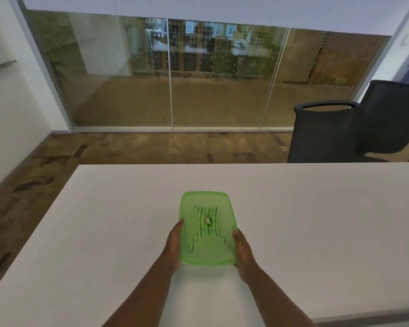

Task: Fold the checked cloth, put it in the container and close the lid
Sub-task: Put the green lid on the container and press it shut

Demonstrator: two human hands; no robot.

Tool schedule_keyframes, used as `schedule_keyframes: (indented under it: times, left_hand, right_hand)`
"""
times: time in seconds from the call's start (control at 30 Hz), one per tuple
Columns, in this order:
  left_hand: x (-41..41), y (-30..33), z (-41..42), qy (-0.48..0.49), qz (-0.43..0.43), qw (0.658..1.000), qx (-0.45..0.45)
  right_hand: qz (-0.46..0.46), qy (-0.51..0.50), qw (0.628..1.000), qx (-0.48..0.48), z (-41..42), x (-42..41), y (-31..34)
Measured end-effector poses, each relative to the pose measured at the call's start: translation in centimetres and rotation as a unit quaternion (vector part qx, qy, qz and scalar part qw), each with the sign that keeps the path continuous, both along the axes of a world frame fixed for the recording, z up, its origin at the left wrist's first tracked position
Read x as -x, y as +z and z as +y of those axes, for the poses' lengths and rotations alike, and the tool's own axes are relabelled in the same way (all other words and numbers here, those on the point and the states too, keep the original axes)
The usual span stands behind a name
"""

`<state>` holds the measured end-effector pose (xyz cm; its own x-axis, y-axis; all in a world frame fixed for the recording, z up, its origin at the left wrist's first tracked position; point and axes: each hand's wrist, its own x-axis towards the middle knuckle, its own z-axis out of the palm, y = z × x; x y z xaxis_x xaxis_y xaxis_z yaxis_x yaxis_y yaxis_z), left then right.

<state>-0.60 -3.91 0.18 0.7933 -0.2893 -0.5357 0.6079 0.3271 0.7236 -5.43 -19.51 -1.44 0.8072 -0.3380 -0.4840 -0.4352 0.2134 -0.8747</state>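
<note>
A translucent green lid (207, 228) with dark green stripes and a round sticker in its middle covers the container on the white table (293, 208). My left hand (174, 246) grips its left edge and my right hand (242, 252) grips its right edge near the front corner. The container under the lid is hidden. The checked cloth is nowhere to be seen.
Two dark mesh office chairs (354, 128) stand beyond the table's far right edge. A glass partition wall (170, 72) runs across the room behind the table. The table's left edge drops to a patterned brown floor (33, 185).
</note>
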Motion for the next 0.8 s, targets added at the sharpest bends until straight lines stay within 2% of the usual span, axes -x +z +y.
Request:
schedule_keyframes:
  times: [0.33, 0.57, 0.8]
  left_hand:
    - [-2.6, 3.3, 3.8, 0.009, -0.072, 0.997, -0.034]
    - [-6.1, 3.5, 8.8, 0.061, -0.102, 0.982, -0.147]
    - [-8.6, 2.8, 14.5, 0.073, -0.113, 0.971, -0.197]
  right_hand:
    - [-0.027, 0.019, 0.999, -0.032, 3.3, -3.4, 2.2]
    - [-0.008, 0.08, 0.993, -0.083, 7.8, -6.8, 3.4]
    - [0.01, 0.116, 0.988, -0.096, 13.1, -10.1, 3.0]
